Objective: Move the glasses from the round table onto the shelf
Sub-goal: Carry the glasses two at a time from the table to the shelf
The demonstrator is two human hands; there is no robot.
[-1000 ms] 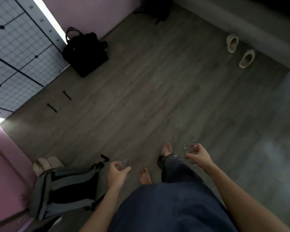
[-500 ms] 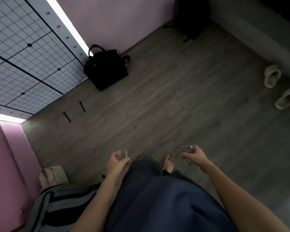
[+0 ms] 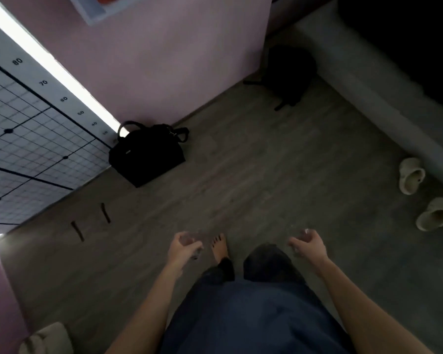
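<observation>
Two glasses are mid-carry: the left hand (image 3: pixel 183 247) grips one glass (image 3: pixel 192 241), the right hand (image 3: pixel 309 243) grips another glass (image 3: pixel 303 236); at 12 o'clock only floor (image 3: pixel 241 175), no shelf yet in view

Seen from above, over a grey wood-plank floor (image 3: pixel 253 180): left hand (image 3: pixel 182 247) curled around a small clear drinking glass (image 3: pixel 191 240), right hand (image 3: pixel 309 243) around a second clear glass (image 3: pixel 302 235). Bare foot (image 3: pixel 220 247) between them. Black soft handbag (image 3: pixel 147 155) against the pink wall (image 3: pixel 164 60); pale cream slippers (image 3: pixel 411 176) at right.
</observation>
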